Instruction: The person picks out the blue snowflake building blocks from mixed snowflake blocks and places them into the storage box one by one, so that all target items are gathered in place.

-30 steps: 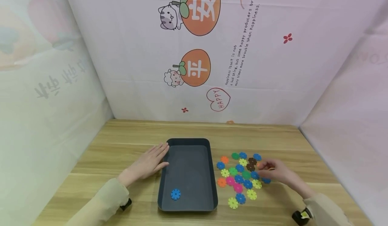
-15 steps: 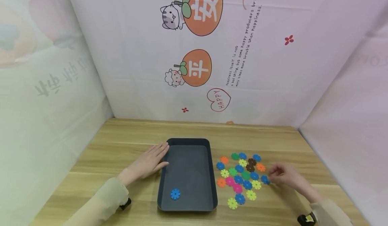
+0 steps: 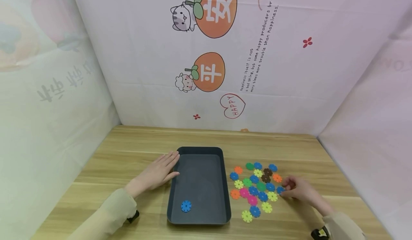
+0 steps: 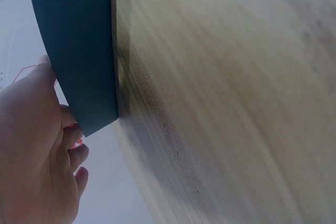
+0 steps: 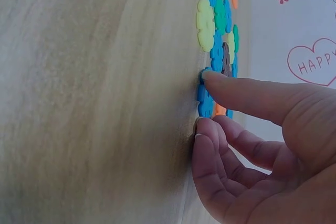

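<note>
Notched plastic snowflake discs (image 3: pixel 253 190) in several colours lie loosely on the table, right of a dark grey tray (image 3: pixel 227 200). At their right edge, my right hand (image 3: pixel 299 190) has thumb and fingertips at opposite edges of a blue disc (image 3: pixel 280 190), which lies on the table. The right wrist view has that blue disc (image 5: pixel 205 100) between the thumb (image 5: pixel 236 90) and the curled fingers. My left hand (image 3: pixel 157 172) rests with extended fingers on the tray's left rim; in the left wrist view it touches the tray's outer wall (image 4: pixel 79 40).
One blue disc (image 3: pixel 186 206) lies inside the tray near its front. The wooden table (image 3: pixel 145 138) ends at a printed white cloth (image 3: pixel 273 111) behind, with more cloth on both sides. A black wrist strap (image 3: pixel 320 233) shows on the right sleeve.
My right hand was over the orange disc, drew back to the right, uncovering it, and has come onto the rightmost blue disc, which shifted slightly. The left hand and tray stay put.
</note>
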`<state>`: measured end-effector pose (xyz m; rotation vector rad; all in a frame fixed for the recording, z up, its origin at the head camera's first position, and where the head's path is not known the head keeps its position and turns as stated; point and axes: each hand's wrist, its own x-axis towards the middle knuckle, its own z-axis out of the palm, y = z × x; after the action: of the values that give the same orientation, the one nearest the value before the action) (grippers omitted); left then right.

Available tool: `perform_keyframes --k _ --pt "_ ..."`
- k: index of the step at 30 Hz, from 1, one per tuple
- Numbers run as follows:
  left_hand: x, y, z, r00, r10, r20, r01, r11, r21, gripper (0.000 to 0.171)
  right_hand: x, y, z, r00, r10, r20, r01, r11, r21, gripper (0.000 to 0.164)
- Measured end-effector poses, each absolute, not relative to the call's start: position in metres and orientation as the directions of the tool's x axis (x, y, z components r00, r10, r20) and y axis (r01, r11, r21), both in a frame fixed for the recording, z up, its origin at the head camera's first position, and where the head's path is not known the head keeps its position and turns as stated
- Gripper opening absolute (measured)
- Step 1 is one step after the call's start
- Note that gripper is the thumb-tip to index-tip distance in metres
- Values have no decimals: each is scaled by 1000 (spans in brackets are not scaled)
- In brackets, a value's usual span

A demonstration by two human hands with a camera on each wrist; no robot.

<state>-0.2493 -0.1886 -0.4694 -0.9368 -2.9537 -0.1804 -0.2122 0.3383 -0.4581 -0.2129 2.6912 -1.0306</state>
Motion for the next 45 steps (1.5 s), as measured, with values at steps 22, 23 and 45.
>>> perform_keyframes --k 22,23,45 --pt "-249 -190 -470 -816 572 84 578 811 96 69 -211 339 -450 -940 -278 -198 -55 697 -715 25" --pt "-249 -190 -470 -817 571 82 577 811 96 69 -211 339 -449 -937 -287 -199 -55 686 -725 25" --pt "-250 -189 -468 -816 572 79 577 812 84 69 -229 264 -416 -904 -397 -156 -126 597 -793 20"
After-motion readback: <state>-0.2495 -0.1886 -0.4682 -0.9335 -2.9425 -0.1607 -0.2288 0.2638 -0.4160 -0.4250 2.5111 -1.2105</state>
